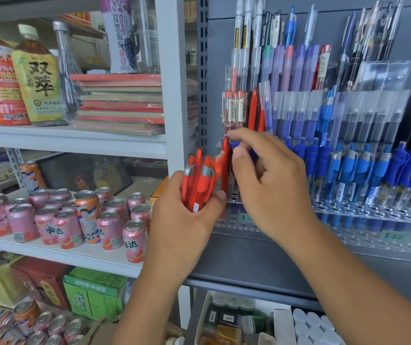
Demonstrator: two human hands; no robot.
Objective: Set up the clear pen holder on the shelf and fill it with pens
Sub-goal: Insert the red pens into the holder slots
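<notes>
The clear pen holder (398, 247) stands on the dark grey shelf (261, 265) at the right of the scene, a stepped rack with rows of round holes, its back against the shelf's rear panel. Most of its tiers are packed with upright blue pens (348, 170), and taller pens in mixed colours rise at the far back. A small price label (396, 236) sits on its near front wall. The left hand (187, 225) is just left of the holder's left end, its grip wrapped round a bundle of red pens (200, 183), clip ends up. The right hand (271, 185) reaches in front of the holder, its grip narrow, thumb and forefinger pinching the top of a single red pen (225, 168) that stands upright at the holder's left end. Whether its tip sits in a hole cannot be told, since the left thumb hides it. On the pale shelves to the left are pink drink cans (70, 220), bottles (37, 78) and a stack of coloured notebooks (122, 103).
</notes>
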